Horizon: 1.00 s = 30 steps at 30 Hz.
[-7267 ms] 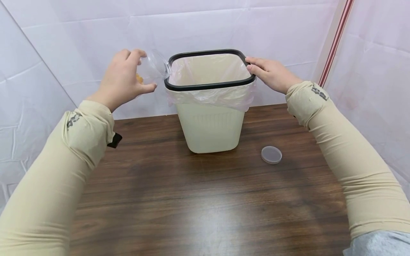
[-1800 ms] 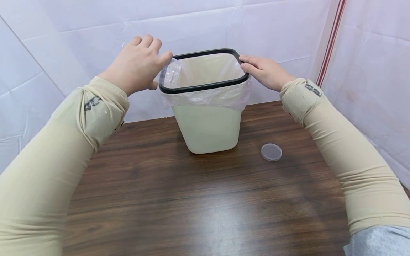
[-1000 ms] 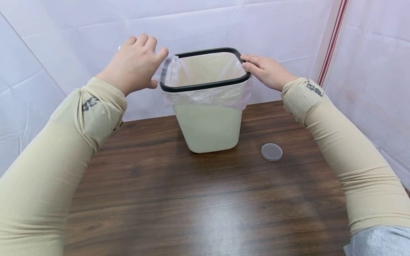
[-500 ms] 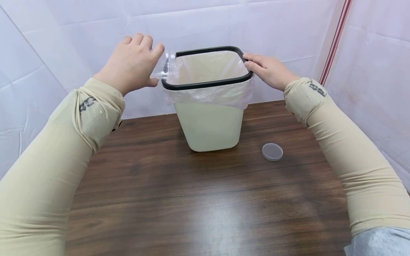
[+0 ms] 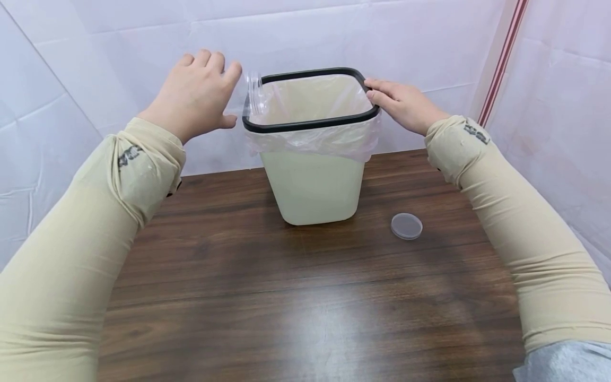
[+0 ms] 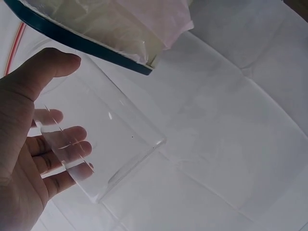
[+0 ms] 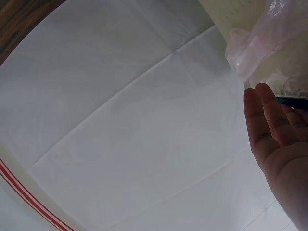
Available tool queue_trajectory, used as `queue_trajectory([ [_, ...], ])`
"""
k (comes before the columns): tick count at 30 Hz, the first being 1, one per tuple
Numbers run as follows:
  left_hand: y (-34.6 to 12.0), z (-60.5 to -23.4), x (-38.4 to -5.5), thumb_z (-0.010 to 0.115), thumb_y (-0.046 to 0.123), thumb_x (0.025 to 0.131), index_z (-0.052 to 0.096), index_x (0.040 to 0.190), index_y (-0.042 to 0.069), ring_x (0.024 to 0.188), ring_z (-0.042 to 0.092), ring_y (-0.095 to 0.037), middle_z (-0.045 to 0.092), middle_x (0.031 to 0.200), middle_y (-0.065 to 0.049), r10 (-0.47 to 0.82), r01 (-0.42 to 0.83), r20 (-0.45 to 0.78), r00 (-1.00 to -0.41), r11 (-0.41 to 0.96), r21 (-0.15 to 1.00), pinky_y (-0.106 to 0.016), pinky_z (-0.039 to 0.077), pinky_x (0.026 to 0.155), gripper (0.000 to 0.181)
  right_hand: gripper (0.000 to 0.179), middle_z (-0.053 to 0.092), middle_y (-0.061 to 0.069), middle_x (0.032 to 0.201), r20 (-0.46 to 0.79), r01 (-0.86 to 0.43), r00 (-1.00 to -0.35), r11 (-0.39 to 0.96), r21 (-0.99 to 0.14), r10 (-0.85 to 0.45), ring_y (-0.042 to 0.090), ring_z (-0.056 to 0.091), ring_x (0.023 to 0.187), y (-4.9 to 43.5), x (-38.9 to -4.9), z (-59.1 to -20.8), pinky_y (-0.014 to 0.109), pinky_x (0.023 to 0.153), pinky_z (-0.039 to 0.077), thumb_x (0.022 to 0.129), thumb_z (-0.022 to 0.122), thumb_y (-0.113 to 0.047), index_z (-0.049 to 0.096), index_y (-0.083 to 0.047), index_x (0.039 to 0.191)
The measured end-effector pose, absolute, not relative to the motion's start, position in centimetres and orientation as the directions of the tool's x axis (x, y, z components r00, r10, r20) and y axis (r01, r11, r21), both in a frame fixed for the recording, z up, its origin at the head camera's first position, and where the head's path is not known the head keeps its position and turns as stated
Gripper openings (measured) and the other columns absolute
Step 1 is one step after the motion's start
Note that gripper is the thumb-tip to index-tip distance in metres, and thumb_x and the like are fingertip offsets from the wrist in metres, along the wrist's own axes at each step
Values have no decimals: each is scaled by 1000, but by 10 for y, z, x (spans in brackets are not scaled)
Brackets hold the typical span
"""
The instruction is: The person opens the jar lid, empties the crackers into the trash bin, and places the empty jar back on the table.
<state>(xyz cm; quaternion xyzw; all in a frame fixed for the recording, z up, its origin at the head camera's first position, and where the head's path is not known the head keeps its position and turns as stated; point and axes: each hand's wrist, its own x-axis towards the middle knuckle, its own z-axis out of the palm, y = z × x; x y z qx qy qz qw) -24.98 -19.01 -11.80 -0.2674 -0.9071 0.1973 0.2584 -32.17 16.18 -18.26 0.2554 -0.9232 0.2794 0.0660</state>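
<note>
My left hand (image 5: 195, 95) holds a clear plastic jar (image 6: 120, 134) on its side, thumb on one side and fingers on the other. The jar's threaded mouth (image 5: 255, 93) points over the left rim of a pale green trash can (image 5: 312, 185). No contents show through its clear wall in the left wrist view. A thin pinkish bag lines the can and folds down outside under a black rim ring (image 5: 305, 126). At the right side of that rim rests my right hand (image 5: 403, 109), its thumb on the rim and its fingers along the outside.
A clear round lid (image 5: 407, 226) lies on the dark wooden table (image 5: 267, 307), right of the can. White sheeting (image 5: 143, 63) hangs behind and on both sides, with a red-striped band (image 5: 503, 58) at the back right.
Seven seconds ago something yellow-orange showed by the jar; none shows now. My left hand has since turned over and tipped the jar, lately drawing slightly left. My right hand stays at the rim.
</note>
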Motion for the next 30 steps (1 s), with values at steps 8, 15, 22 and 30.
queue_trajectory([
  [8, -193, -121, -250, 75, 30, 74, 44, 116, -11, 98, 49, -47, 51, 101, -31, 558, 375, 372, -742, 805, -459, -57, 43, 84, 67, 56, 26, 7, 158, 270, -516, -857, 718, -467, -440, 29, 20, 148, 161, -323, -183, 45, 122, 16, 103, 31, -43, 30, -14, 151],
  [15, -194, -121, -250, 72, 32, 77, 42, 122, -13, 104, 47, -49, 50, 106, -33, 524, 356, 358, -773, 825, -439, -59, 41, 90, 71, 57, 25, 7, 159, 269, -516, -857, 710, -479, -441, 29, 20, 148, 162, -322, -183, 44, 122, 15, 103, 31, -42, 29, -14, 151],
  [22, -193, -122, -250, 70, 34, 79, 41, 125, -14, 108, 47, -50, 50, 111, -35, 496, 338, 353, -793, 841, -422, -60, 42, 92, 72, 56, 26, 8, 158, 275, -521, -854, 708, -477, -442, 29, 20, 148, 163, -322, -183, 44, 122, 15, 103, 31, -42, 30, -13, 151],
  [30, -196, -124, -251, 69, 34, 81, 37, 131, -14, 115, 44, -51, 48, 120, -37, 457, 332, 346, -819, 871, -362, -61, 40, 95, 77, 57, 25, 7, 159, 267, -515, -857, 708, -483, -441, 29, 19, 148, 163, -322, -183, 45, 122, 15, 103, 31, -43, 29, -14, 151],
])
